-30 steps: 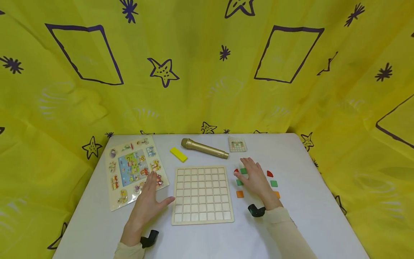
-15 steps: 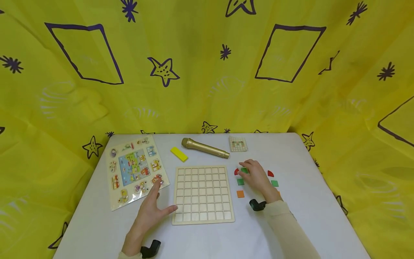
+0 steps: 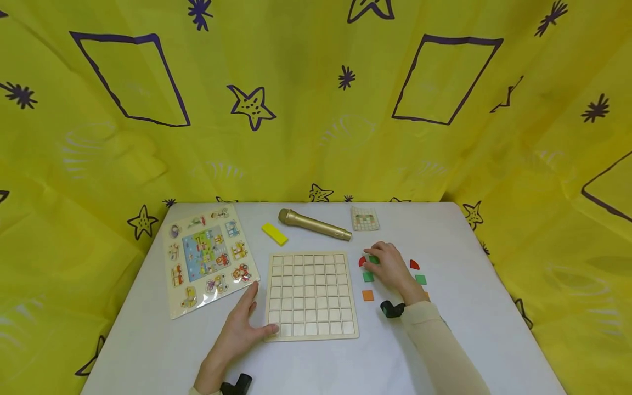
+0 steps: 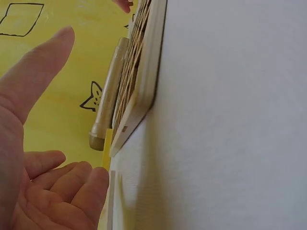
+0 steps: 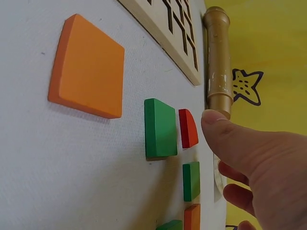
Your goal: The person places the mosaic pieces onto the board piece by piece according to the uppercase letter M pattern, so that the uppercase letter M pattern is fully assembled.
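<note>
A square wooden grid board (image 3: 311,296) lies flat in the middle of the table, its cells bare. My left hand (image 3: 239,323) is at its lower left corner, thumb spread over the corner in the head view; the left wrist view shows the thumb (image 4: 48,67) raised and no object in the hand. Over the small pieces on the right, my right hand (image 3: 392,269) is bent, with thumb and fingers apart. Close by it are a red quarter-circle (image 5: 188,128), a green square (image 5: 160,128), a second green square (image 5: 192,181) and an orange square (image 5: 88,67). Nothing shows in its grasp.
Behind the board lie a gold microphone (image 3: 316,225), a yellow block (image 3: 274,233) and a small pattern card (image 3: 365,218). A picture puzzle (image 3: 175,299) is at the left. Another red quarter-circle (image 3: 414,264) and green square (image 3: 420,280) lie right of the right hand.
My left hand has moved down and right, so its thumb now overlaps the board's lower left corner. The right hand's fingers have bent down over the pieces.
</note>
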Demonstrator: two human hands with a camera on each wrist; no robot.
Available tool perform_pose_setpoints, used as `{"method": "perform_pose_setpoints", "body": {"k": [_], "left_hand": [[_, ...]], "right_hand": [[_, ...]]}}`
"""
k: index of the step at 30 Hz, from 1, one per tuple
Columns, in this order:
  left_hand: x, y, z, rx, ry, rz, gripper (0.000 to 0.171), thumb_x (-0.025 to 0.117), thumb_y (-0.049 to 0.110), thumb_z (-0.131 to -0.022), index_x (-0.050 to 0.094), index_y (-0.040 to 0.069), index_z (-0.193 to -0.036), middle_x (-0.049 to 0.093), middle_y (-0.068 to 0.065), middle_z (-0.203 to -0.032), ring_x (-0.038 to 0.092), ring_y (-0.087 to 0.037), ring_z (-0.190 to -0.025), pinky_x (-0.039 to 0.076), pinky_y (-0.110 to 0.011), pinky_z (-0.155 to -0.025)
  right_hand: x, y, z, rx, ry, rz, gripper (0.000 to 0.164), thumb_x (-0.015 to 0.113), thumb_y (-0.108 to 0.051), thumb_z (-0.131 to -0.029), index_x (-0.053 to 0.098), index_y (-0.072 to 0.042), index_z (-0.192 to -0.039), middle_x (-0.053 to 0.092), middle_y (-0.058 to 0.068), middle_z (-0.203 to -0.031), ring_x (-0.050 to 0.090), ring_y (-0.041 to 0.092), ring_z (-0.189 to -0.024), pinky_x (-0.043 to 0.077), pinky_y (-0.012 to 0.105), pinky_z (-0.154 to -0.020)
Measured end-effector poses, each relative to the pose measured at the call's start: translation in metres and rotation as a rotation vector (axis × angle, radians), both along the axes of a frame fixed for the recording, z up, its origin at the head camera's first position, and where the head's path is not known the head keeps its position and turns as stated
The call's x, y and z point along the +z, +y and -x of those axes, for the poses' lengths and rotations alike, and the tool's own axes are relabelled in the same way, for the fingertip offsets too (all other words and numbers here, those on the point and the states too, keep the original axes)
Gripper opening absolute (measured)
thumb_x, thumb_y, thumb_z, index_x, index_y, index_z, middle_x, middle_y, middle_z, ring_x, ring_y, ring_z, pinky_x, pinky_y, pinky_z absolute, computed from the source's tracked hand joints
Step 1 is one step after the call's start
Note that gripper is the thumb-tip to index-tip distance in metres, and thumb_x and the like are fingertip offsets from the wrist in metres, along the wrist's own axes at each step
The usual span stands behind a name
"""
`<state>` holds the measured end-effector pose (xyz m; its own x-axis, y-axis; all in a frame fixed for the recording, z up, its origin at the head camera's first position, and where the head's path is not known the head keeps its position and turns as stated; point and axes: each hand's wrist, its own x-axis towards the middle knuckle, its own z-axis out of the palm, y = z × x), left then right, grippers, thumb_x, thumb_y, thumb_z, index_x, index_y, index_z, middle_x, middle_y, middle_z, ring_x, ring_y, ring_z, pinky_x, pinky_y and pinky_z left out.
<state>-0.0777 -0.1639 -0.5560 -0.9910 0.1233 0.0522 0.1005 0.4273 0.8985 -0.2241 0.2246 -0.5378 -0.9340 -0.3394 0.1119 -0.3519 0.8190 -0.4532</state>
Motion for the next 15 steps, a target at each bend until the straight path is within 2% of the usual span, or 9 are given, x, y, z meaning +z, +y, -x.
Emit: {"method": "perform_pose_setpoints", "body": {"k": [7,12,15], "left_hand": [[-0.0052,-0.0013,-0.0056,-0.037,0.009,0.125,0.120,0.092,0.038,-0.061,0.025,0.003,-0.154,0.021,-0.009,-0.160,0.020,-0.029,-0.144,0.019,-0.047,-0.115],[-0.0064,-0.0021,-0.0068,-0.081,-0.034,0.153,0.122,0.092,0.039,-0.060,0.023,0.005,-0.155,0.015,-0.005,-0.161,0.014,-0.025,-0.145,0.017,-0.047,-0.116],[-0.0065,-0.0024,-0.0070,-0.111,-0.032,0.172,0.122,0.091,0.039,-0.061,0.023,0.004,-0.155,0.012,-0.005,-0.162,0.014,-0.026,-0.145,0.018,-0.048,-0.115]], "right_hand": [[-0.0019,-0.0010,0.0026,0.021,0.008,0.000,0.039,0.077,-0.018,-0.086,0.069,0.000,-0.119,0.058,0.016,-0.119,0.049,0.036,-0.113,0.038,0.052,-0.102],[-0.0016,-0.0016,0.0024,0.040,0.019,-0.006,0.036,0.079,-0.018,-0.084,0.071,0.000,-0.114,0.059,0.016,-0.115,0.051,0.037,-0.110,0.039,0.051,-0.101],[-0.0021,-0.0016,0.0027,0.050,0.026,-0.019,0.034,0.079,-0.018,-0.084,0.072,0.000,-0.112,0.059,0.015,-0.114,0.052,0.037,-0.109,0.040,0.052,-0.100]]}}
